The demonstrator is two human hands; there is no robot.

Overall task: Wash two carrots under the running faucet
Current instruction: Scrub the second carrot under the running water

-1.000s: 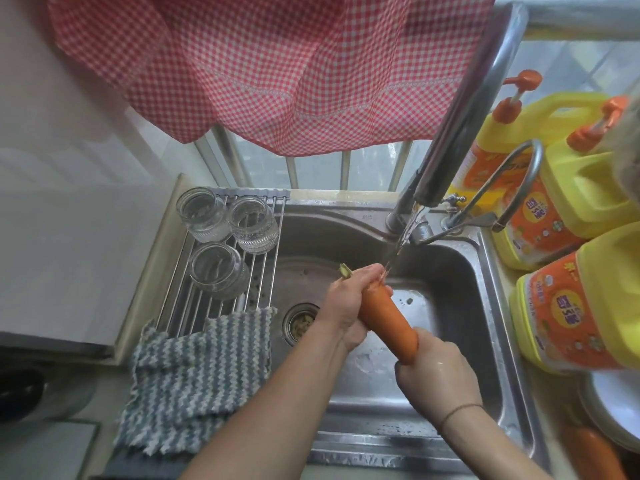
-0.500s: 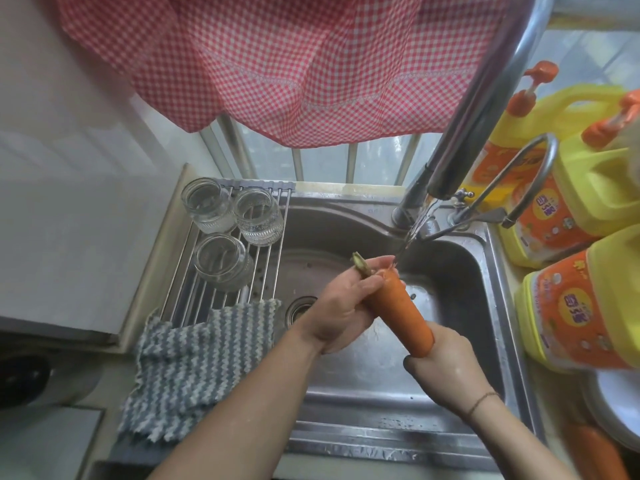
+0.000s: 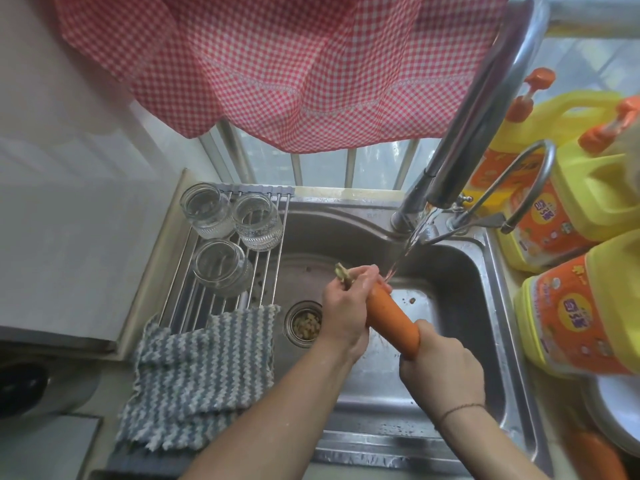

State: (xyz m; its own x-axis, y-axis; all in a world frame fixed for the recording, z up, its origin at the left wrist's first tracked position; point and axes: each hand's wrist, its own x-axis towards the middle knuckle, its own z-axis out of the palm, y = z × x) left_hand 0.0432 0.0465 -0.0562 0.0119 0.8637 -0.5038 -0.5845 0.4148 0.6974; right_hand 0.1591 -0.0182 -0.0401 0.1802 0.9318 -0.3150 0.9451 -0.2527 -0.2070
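An orange carrot is held slanted over the steel sink. My left hand grips its upper, stem end, where a bit of green stub pokes out past my fingers. My right hand grips its lower end. Water runs from the tall chrome faucet and lands on the carrot's top by my left fingers. A second carrot lies on the counter at the lower right, partly cut off by the frame.
Three upturned glasses stand on a roll-up rack over the sink's left side, with a striped cloth in front. The drain strainer holds scraps. Yellow detergent jugs crowd the right counter beside a white plate. A red checked curtain hangs above.
My left hand has slid along the carrot's top, turning around it under the stream. The right hand keeps its hold on the lower end. The view has shifted slightly.
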